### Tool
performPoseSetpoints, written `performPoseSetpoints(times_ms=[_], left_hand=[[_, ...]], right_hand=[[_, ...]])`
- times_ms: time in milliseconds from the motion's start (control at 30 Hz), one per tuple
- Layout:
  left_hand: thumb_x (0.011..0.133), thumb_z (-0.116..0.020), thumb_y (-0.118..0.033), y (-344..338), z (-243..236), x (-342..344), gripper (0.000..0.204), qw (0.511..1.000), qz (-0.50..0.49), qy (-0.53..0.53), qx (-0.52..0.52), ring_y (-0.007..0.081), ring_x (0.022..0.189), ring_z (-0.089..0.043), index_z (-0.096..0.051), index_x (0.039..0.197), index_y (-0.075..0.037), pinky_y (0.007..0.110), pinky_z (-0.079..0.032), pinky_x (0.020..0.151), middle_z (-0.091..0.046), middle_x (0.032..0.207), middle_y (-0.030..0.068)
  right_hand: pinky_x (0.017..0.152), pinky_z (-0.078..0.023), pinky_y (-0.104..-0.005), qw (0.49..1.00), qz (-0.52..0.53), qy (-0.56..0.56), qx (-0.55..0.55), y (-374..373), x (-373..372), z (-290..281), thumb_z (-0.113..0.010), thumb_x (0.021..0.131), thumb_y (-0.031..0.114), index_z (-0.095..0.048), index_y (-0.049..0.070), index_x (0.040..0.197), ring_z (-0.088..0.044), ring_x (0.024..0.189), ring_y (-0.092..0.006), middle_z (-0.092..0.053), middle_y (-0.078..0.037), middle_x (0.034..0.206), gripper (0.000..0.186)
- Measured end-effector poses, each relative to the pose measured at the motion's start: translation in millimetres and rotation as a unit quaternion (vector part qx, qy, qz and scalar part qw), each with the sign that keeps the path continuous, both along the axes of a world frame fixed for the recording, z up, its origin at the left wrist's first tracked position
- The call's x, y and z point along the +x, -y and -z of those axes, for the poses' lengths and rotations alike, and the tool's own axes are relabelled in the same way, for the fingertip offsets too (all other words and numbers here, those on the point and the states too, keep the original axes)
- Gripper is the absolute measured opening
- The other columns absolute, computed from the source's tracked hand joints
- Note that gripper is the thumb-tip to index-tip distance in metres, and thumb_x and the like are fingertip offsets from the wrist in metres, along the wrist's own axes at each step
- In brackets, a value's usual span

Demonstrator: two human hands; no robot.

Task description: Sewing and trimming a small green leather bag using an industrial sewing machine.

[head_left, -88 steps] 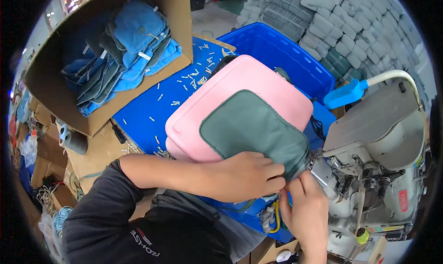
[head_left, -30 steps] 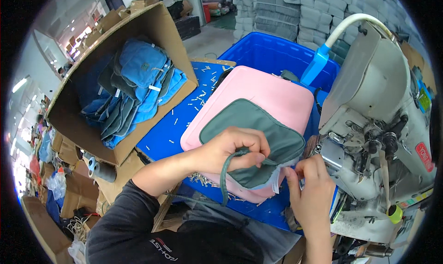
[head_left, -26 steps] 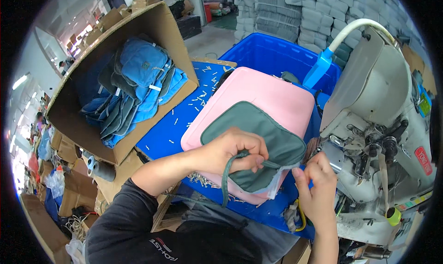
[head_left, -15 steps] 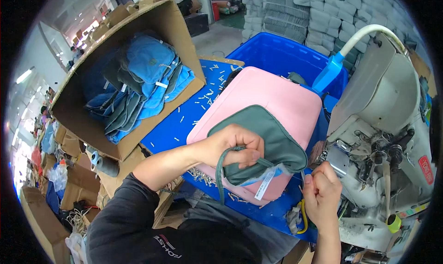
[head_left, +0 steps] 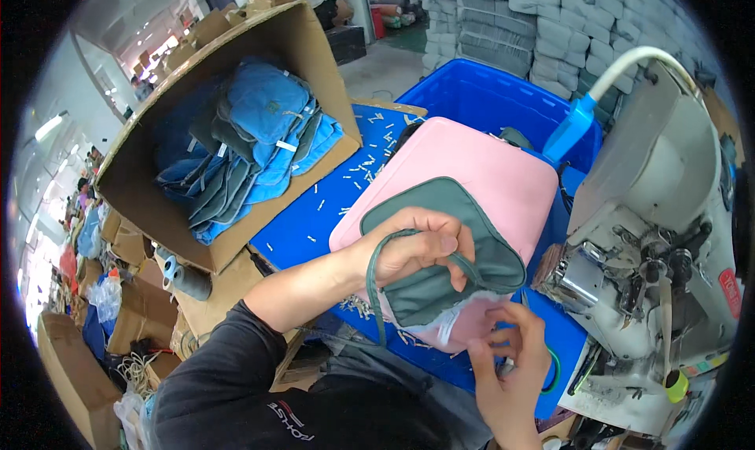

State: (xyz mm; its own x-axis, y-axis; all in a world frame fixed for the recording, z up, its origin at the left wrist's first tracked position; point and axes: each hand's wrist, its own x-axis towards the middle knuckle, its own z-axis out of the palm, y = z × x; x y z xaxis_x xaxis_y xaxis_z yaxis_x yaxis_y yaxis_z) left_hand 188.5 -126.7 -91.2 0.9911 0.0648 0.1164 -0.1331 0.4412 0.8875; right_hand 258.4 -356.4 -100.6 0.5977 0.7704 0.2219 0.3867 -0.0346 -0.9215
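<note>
A dark green fabric piece (head_left: 452, 210) with rounded corners and piped edging lies on a large pink rounded block (head_left: 480, 147). My left hand (head_left: 417, 249) is closed on a narrow green fabric strip (head_left: 376, 281) that loops down from the piece's near side. At the piece's lower edge, a white label (head_left: 447, 324) shows beside some pale lining, blurred. My right hand (head_left: 515, 363) is beside this edge, its fingers curved and apart with nothing visible between them. A green loop (head_left: 555, 371), partly hidden, sits just right of that hand.
At left, a tilted cardboard box (head_left: 330, 65) holds a pile of blue and grey fabric pieces (head_left: 267, 108). Small pale scraps litter the blue tabletop (head_left: 295, 226). Behind stands a blue bin (head_left: 472, 77). A grey machine (head_left: 629, 198) occupies the right; thread cones (head_left: 191, 283) stand at left.
My right hand has moved left and nearer, from beside the machine to the fabric's lower edge, and its fingers have opened. My left hand has turned slightly, keeping the strip.
</note>
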Motion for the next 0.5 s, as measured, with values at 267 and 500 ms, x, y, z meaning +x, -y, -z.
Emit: performPoseSetpoints(times_ms=[267,500], left_hand=[[0.094,-0.056,-0.021,2.3,4.8,6.5,0.027,0.999,0.001,0.029,-0.017,0.0242,0.086,-0.065,-0.053,0.075,-0.001,0.036,-0.05,0.08,-0.059,0.098,0.0132],[0.093,-0.059,-0.017,7.4,-3.5,-0.6,0.031,0.99,-0.026,0.06,0.124,0.0165,0.089,-0.058,-0.046,0.069,-0.004,0.034,-0.052,0.083,-0.056,0.098,0.0109]], right_hand=[[0.071,-0.053,-0.0261,0.968,-0.014,-0.235,0.092,-31.0,-6.8,29.8,-0.068,0.087,0.005,-0.057,-0.003,0.101,-0.065,0.08,-0.0147,-0.063,-0.008,0.086,0.019],[0.049,-0.037,-0.0238,0.93,-0.038,-0.355,0.09,-13.3,13.8,10.3,-0.059,0.093,0.011,-0.06,0.001,0.09,-0.047,0.052,-0.0095,-0.052,-0.002,0.062,0.011]])
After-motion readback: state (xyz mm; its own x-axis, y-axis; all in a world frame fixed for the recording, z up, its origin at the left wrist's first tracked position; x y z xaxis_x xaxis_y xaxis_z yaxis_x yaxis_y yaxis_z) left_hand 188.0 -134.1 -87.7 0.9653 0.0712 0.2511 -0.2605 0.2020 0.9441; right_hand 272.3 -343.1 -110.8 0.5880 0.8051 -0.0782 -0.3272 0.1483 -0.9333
